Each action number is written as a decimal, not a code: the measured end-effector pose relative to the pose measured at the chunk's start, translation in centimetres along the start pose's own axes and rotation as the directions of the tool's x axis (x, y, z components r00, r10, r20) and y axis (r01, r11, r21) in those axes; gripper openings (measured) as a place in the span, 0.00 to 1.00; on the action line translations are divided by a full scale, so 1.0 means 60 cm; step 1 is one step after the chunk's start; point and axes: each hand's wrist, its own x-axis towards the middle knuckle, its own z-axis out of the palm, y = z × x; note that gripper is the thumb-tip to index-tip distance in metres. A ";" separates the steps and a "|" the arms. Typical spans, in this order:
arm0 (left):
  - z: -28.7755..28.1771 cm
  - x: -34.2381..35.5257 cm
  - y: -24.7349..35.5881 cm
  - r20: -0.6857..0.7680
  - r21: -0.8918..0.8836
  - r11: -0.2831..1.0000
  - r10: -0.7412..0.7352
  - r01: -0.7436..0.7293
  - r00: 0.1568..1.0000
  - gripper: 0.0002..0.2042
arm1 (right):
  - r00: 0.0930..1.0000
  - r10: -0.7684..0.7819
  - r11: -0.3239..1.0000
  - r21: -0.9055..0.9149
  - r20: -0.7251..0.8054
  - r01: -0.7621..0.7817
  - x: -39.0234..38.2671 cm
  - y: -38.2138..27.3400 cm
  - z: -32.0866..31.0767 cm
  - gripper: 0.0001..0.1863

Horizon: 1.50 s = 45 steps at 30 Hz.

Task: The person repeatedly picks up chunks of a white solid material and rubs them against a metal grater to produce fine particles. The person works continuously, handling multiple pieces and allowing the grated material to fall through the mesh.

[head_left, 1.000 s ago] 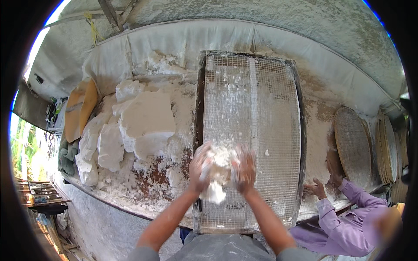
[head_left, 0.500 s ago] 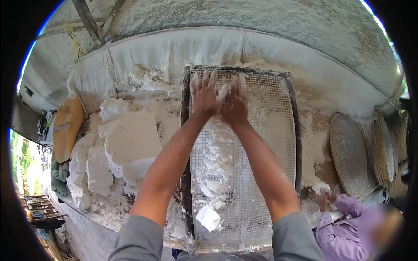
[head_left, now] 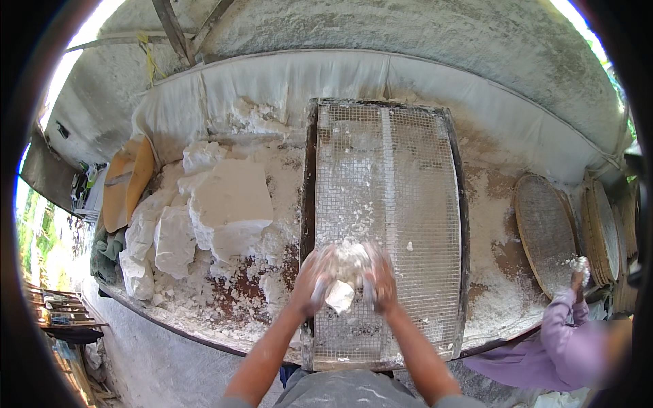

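My left hand and my right hand are over the near half of a wire-mesh screen in a dark frame. Both are dusted white and curve in from either side around a heap of crumbly white powder, pressing it between them. Motion smears the fingers. A firmer white lump sits at the near side of the heap, between the palms. Loose crumbs lie scattered on the mesh beyond my hands.
Large white blocks are piled on the powdery table to the left, by a tan curved board. Round flat trays lean at the right. Beside them a person in a purple sleeve raises a powdery hand.
Both my hands have come from the screen's far end to its near half, drawing the strip of white lumps into one heap. The other person's hand has moved right toward the trays.
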 end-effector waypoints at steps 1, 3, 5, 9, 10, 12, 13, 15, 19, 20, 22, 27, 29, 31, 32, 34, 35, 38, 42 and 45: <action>0.008 -0.025 0.011 -0.185 -0.091 0.993 0.056 -0.074 0.981 0.31 | 0.997 0.010 0.999 0.035 -0.082 -0.007 -0.035 -0.016 0.011 0.35; 0.044 -0.043 0.019 -0.341 -0.250 0.968 -0.111 0.024 0.934 0.38 | 0.972 0.040 0.996 0.088 -0.230 -0.020 -0.053 -0.036 0.046 0.38; 0.068 -0.018 0.001 -0.233 0.055 0.996 0.087 -0.077 0.969 0.44 | 0.947 0.009 0.988 0.151 -0.320 0.042 -0.028 -0.043 0.077 0.39; 0.069 0.138 -0.059 -0.243 0.328 0.942 0.017 0.065 0.970 0.41 | 0.969 -0.023 0.981 -0.190 -0.246 -0.025 0.130 0.017 0.055 0.36; 0.062 0.181 -0.068 -0.232 0.420 0.905 0.040 0.063 0.972 0.39 | 0.978 -0.019 0.967 -0.251 -0.209 -0.035 0.175 0.031 0.049 0.35; 0.046 0.274 -0.084 -0.289 0.446 0.895 0.155 -0.010 0.945 0.38 | 0.974 -0.074 0.921 -0.389 -0.212 -0.015 0.254 0.056 0.046 0.33; 0.039 0.318 -0.094 -0.283 0.471 0.882 0.134 0.016 0.950 0.37 | 0.961 -0.082 0.928 -0.371 -0.263 -0.022 0.296 0.071 0.046 0.32; 0.022 0.395 -0.117 -0.193 0.562 0.825 0.203 -0.062 0.960 0.34 | 0.952 -0.151 0.911 -0.410 -0.265 0.030 0.368 0.097 0.045 0.30; 0.022 0.405 -0.148 -0.039 0.430 0.903 0.016 0.003 0.999 0.27 | 0.995 -0.003 0.975 -0.223 -0.101 -0.020 0.383 0.117 0.039 0.23; 0.028 0.372 -0.149 -0.093 0.658 0.726 0.339 -0.198 0.936 0.25 | 0.976 -0.179 0.942 -0.306 -0.122 0.134 0.368 0.116 0.032 0.24; 0.037 0.304 -0.134 -0.105 0.440 0.888 0.199 -0.134 0.974 0.25 | 0.873 -0.469 0.833 -0.395 -0.132 0.388 0.289 0.100 0.023 0.24; 0.046 0.086 -0.034 -0.066 0.474 0.877 0.130 -0.083 0.989 0.33 | 0.980 -0.190 0.977 -0.108 -0.063 0.183 0.093 0.018 0.020 0.25; 0.063 0.047 -0.003 -0.301 0.013 1.000 0.016 -0.013 0.953 0.31 | 0.987 -0.111 0.993 -0.059 -0.119 0.105 0.055 -0.009 0.041 0.26; 0.077 0.055 0.001 -0.397 -0.052 0.998 -0.003 -0.019 0.918 0.29 | 0.961 -0.168 0.983 -0.104 -0.218 0.149 0.063 -0.012 0.062 0.26; 0.086 0.074 -0.005 -0.375 0.065 0.997 -0.004 0.031 0.927 0.29 | 0.978 -0.067 0.985 -0.172 -0.197 0.032 0.080 -0.007 0.072 0.27; 0.082 0.152 -0.039 -0.357 0.277 0.956 0.011 0.095 0.934 0.29 | 0.979 -0.008 0.954 -0.296 -0.203 -0.053 0.167 0.033 0.077 0.28; 0.076 0.200 -0.058 -0.346 0.368 0.923 0.025 0.111 0.938 0.28 | 0.982 -0.048 0.906 -0.422 -0.184 -0.035 0.213 0.053 0.072 0.29; 0.060 0.336 -0.100 -0.392 0.560 0.820 0.137 0.118 0.910 0.29 | 0.977 -0.112 0.822 -0.569 -0.183 -0.012 0.353 0.093 0.056 0.30; 0.022 0.486 -0.113 -0.335 0.538 0.829 0.048 0.149 0.941 0.32 | 0.982 0.186 0.838 -0.521 -0.014 -0.166 0.489 0.080 0.028 0.31; 0.000 0.475 -0.102 0.021 0.594 0.792 -0.194 0.144 0.981 0.32 | 0.966 0.194 0.699 -0.715 0.171 -0.014 0.472 0.057 0.010 0.33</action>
